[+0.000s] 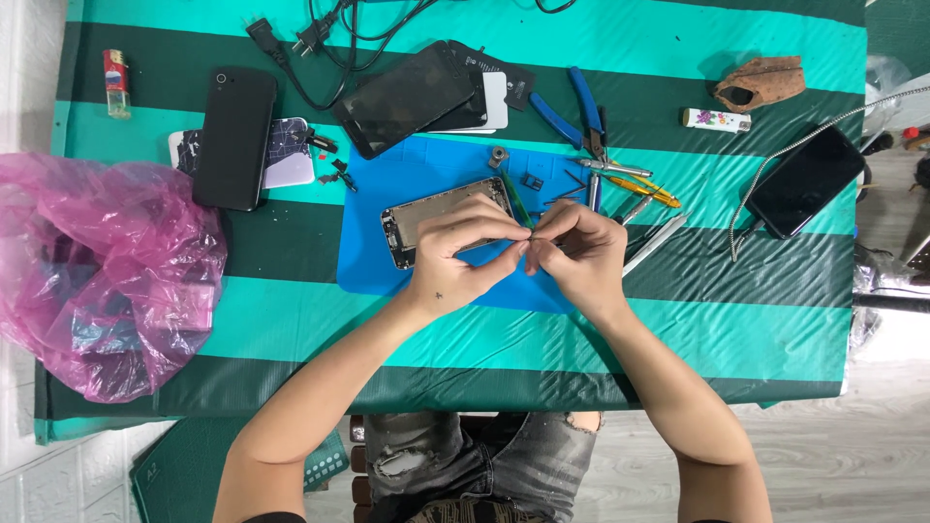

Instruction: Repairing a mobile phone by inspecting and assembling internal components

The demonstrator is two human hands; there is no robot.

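Hands: left hand (455, 254) and right hand (578, 254) grips pinched together on tiny part | opened phone (426, 218) beneath left | blue mat (373, 261)

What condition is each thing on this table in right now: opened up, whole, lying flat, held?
Phone frame: opened, screen off, flat on the blue mat.
Black phone: whole, face down.
Blue pliers: lying unused.
Pink bag: crumpled.
Left hand: fingertips pinched together with right hand; what they pinch is too small to tell.
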